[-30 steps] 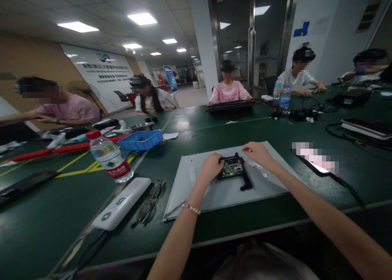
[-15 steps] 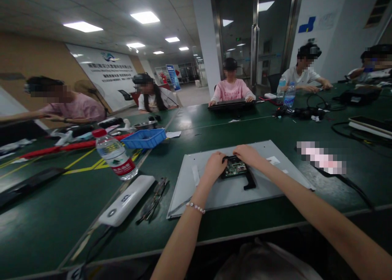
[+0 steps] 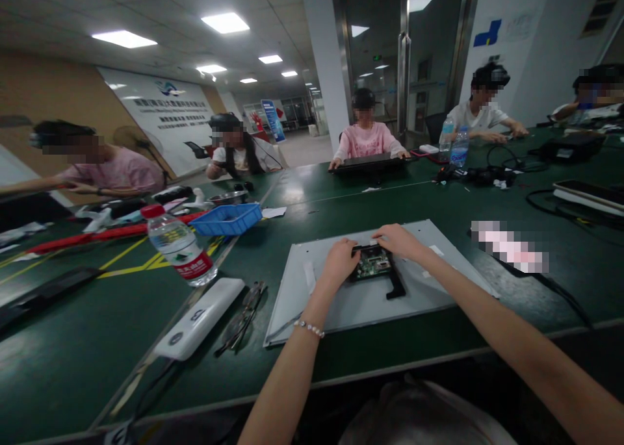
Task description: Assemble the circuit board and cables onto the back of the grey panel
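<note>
A flat light-grey metal panel (image 3: pixel 297 282) lies on the green table in front of me. On it rests a black plastic frame (image 3: pixel 397 286) with a green circuit board (image 3: pixel 373 264) inside and an arm sticking out at its near right corner. My left hand (image 3: pixel 342 261) is closed on the frame's left rear corner, thumb against the edge. At the rear edge, my right hand (image 3: pixel 396 240) has its fingers curled down and pressed together on the frame; their tips are partly hidden. A small pale piece shows between the two hands.
Left of the panel are glasses (image 3: pixel 242 318), a white power bank (image 3: pixel 202 318) with a cable, a water bottle (image 3: pixel 180 247) and a blue tray (image 3: pixel 229 219). A blurred-out device (image 3: pixel 509 247) with a cable lies right. Several people sit around the table.
Both hands stay at the frame with hardly any shift. The view has turned slightly. Across the table, a person at the left has raised a hand towards the head.
</note>
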Motion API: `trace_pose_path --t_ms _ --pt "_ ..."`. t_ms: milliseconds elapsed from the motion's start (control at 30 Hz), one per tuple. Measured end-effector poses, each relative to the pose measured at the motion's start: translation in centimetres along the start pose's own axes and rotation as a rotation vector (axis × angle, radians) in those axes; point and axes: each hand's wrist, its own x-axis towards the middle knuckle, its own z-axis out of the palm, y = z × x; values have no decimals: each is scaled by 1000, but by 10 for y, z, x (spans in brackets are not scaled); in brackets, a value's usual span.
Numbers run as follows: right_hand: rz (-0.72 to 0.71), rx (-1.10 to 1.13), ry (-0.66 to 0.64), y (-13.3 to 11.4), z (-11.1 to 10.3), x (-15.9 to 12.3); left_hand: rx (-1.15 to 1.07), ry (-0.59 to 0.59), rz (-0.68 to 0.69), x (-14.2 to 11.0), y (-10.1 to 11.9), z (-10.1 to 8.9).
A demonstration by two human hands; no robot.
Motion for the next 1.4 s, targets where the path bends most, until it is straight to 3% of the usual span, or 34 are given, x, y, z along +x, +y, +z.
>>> trace_pose_path --t_ms 100,267,467,667,933,1200,1400 --pt "72 14 5 8 -14 -3 -9 20 5 -1 0 -1" --pt "186 -57 -110 25 -31 -27 3 87 21 -2 6 -6" --pt "221 11 -163 33 -26 -56 -28 90 128 -3 20 -12" --pt "231 122 -124 29 -17 -55 -33 47 163 -6 28 -14" --pt "280 313 -96 27 -22 -59 -75 30 171 -5 31 -18" --pt "264 201 -64 33 -21 -60 40 74 51 -5 20 -29" --pt "261 49 -30 33 -22 -63 95 104 -115 -3 -15 -51"
